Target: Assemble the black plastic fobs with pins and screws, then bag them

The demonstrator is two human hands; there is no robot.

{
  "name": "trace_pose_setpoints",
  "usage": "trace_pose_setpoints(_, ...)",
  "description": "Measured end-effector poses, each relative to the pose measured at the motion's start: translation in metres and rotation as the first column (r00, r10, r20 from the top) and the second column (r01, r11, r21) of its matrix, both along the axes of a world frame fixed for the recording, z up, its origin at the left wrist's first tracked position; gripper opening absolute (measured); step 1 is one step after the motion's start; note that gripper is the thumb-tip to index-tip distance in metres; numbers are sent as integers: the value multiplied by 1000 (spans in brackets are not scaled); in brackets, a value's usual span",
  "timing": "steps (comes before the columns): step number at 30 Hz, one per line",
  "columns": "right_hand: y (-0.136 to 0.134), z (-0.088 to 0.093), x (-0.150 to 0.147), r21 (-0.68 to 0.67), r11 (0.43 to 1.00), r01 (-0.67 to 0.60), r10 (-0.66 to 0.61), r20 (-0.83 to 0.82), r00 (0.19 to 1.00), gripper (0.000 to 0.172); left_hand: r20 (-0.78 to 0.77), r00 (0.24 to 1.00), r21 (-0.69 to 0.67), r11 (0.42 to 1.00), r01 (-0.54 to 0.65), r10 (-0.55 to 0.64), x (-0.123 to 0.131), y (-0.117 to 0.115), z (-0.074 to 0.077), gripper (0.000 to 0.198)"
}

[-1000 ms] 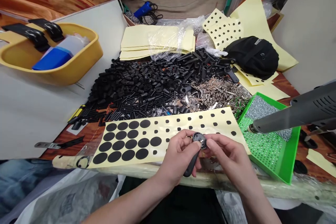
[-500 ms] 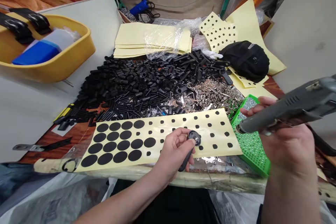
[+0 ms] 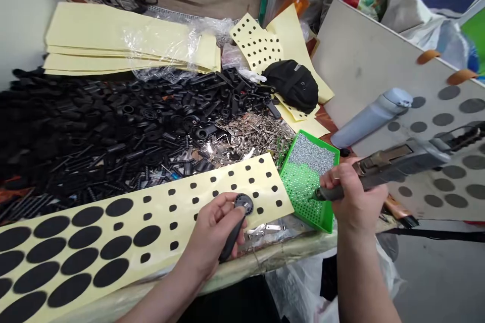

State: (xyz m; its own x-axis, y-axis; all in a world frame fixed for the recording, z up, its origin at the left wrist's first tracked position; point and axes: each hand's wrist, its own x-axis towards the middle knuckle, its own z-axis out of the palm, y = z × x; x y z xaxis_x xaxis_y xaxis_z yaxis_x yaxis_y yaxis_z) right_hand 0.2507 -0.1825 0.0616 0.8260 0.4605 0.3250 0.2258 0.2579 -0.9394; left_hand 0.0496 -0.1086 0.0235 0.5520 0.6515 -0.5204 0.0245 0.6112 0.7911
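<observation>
My left hand is closed around a black plastic handle with a round, slotted head. The head faces up past my thumb, above a yellow sticker sheet with black dots. In my right hand is a grey power screwdriver, gripped around its body and slanting down to the left. Its nose is over the perforated part of a green tray; whether it touches, I cannot tell. Small silvery screws lie heaped in the tray's far part.
A wide heap of black plastic parts covers the table behind the sheet, beside a pile of small metal clips. Further back lie stacked yellow sheets and a black cloth pouch. A grey bottle stands at the right.
The view has turned to the right. My right hand has brought the screwdriver's nose from the tray's left edge to over its holes. My left hand keeps its hold on the black handle.
</observation>
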Motion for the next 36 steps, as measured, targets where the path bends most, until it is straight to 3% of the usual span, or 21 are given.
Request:
trace_pose_setpoints(4,0,-7,-3,109,993,-33,40,-63,997,28,-24,1000,11,1000,-19,19,5,1,-4,37)
trace_pose_setpoints(8,-5,-16,-1,129,991,-21,29,-62,998,28,-49,998,-26,999,-37,36,7,1,-6,41)
trace_pose_setpoints(14,-5,-25,0,135,991,-16,24,-54,998,29,-55,995,-20,996,-86,85,7,-3,5,37)
trace_pose_setpoints(25,-9,-28,0,159,984,-81,86,-25,996,25,-23,999,-32,999,-41,41,5,-3,6,38)
trace_pose_setpoints(29,-11,-14,-3,155,980,-126,130,-16,991,24,4,1000,-28,999,-30,30,2,-3,3,39)
trace_pose_setpoints(36,-8,35,-32,226,949,-220,246,-94,965,40,32,999,-19,999,-41,41,-1,-6,4,35)
